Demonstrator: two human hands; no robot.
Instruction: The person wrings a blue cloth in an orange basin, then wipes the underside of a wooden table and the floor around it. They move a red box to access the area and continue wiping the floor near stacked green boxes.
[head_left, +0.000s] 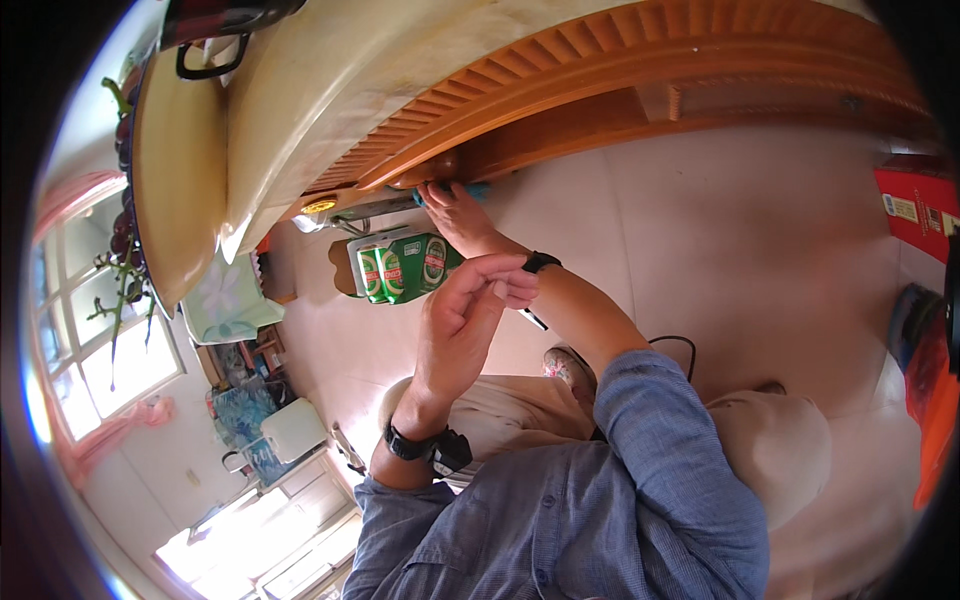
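Observation:
My right hand (456, 217) reaches under the edge of a carved orange-brown wooden furniture piece (540, 64). Its fingers press on a teal cloth (475, 191) beside a rounded wooden part; most of the cloth is hidden by the hand. My left hand (469, 319) is raised nearer to me, its fingers loosely bent, with nothing seen in it, and overlaps the right wrist in the view. Beyond it on the floor is a green carton of Tsingtao beer cans (409, 266), two cans showing at its open end.
A pale stone-look top (330, 82) spans the upper left, with a bowl (180, 165) bearing grapes. A pale green floral cloth (229, 300) hangs beyond. A red box (915, 202) and an orange bag (930, 412) are at the right. A black cable (682, 340) lies on the floor.

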